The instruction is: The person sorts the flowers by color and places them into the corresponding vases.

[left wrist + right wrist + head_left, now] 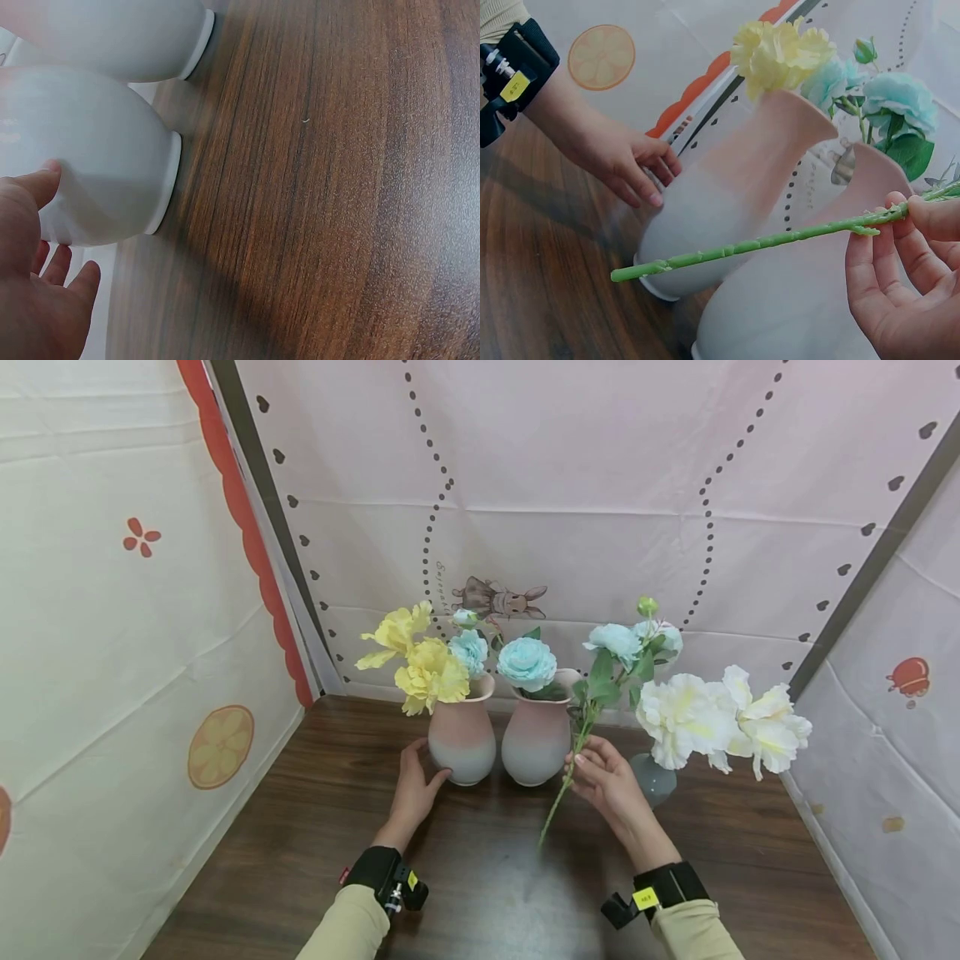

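My right hand (617, 787) pinches the green stem of an artificial flower spray (615, 645) with light blue blooms, a bud and leaves. Its cut end slants down toward me, and in the right wrist view the bare stem (742, 246) crosses in front of two vases. My left hand (411, 792) is at the lower left side of a pink-and-white vase (463, 747), thumb in front and fingers loosely spread at the side. That vase bears yellow flowers (431, 672). Beside it stands a matching vase (536, 743) with blue flowers (527, 663).
Behind my right hand, a small grey-blue vase (654, 780) holds large white flowers (690, 720) leaning right. The dark wooden table (480, 885) ends at a printed cloth backdrop (585, 460), with cloth walls on both sides.
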`<state>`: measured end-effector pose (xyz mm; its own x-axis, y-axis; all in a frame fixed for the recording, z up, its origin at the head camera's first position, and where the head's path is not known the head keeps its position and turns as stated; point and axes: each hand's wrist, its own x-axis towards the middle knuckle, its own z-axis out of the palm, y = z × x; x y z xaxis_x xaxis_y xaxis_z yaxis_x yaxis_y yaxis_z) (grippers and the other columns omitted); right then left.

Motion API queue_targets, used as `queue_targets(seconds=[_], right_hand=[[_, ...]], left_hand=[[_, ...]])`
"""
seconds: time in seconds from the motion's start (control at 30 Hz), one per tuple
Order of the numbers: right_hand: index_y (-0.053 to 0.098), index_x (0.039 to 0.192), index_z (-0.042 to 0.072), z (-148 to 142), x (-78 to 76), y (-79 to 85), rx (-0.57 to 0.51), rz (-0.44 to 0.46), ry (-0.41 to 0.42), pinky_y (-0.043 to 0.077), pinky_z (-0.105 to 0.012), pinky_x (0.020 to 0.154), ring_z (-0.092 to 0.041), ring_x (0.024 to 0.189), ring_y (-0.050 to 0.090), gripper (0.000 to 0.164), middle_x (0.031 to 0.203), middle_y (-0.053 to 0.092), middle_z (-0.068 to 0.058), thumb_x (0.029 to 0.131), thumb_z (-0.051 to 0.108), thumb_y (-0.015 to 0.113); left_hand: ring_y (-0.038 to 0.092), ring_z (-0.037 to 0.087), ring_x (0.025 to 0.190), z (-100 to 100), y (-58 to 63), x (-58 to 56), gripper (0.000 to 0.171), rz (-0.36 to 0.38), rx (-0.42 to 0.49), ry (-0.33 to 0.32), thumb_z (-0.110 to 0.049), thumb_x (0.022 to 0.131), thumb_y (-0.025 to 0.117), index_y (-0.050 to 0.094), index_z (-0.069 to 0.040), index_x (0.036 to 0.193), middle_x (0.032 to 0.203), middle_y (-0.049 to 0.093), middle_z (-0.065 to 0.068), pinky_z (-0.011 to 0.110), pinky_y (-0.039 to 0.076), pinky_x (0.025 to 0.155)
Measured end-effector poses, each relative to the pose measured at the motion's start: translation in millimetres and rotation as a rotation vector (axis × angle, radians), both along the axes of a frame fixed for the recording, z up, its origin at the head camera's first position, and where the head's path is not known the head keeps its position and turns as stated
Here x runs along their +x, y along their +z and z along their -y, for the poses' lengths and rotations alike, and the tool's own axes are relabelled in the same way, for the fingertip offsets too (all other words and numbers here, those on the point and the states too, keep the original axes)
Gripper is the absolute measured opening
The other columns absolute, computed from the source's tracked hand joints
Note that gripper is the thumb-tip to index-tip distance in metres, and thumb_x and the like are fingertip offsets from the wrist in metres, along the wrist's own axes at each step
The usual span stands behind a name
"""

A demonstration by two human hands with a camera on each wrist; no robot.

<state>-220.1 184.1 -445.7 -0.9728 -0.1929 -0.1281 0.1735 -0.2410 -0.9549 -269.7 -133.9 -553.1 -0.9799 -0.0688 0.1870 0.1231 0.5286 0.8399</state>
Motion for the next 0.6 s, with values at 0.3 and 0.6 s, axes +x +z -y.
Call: queue_targets(seconds=[0.3, 0.6], right_hand=[[0.041, 0.132, 0.012, 0.5, -9.2, 21.7, 0.061, -0.062, -0.029, 0.058, -0.023, 0.084, -0.004, 0.093, 0.066, 0.029, 0.1, 0.066, 0.008, 0.104, 0.012, 0.05], [0.04, 0.138, 0.015, -0.3, -19.4, 48.2, 0.11, -0.151, -0.039, 0.057, -0.024, 0.09, -0.006, 0.106, 0.064, 0.035, 0.109, 0.064, 0.007, 0.104, 0.016, 0.052]], left_hand=[[0.037, 0.04, 0.142, 0.8, -1.1, -0.3, 0.069, -0.009, 0.0, 0.002, -0.016, 0.096, 0.067, 0.025, 0.001, 0.147, 0.148, 0.03, 0.025, 0.052, 0.034, 0.12], [0.037, 0.041, 0.142, 0.3, 0.6, 2.1, 0.069, -0.021, 0.017, -0.005, -0.015, 0.095, 0.067, 0.025, 0.002, 0.147, 0.148, 0.03, 0.025, 0.053, 0.033, 0.121]])
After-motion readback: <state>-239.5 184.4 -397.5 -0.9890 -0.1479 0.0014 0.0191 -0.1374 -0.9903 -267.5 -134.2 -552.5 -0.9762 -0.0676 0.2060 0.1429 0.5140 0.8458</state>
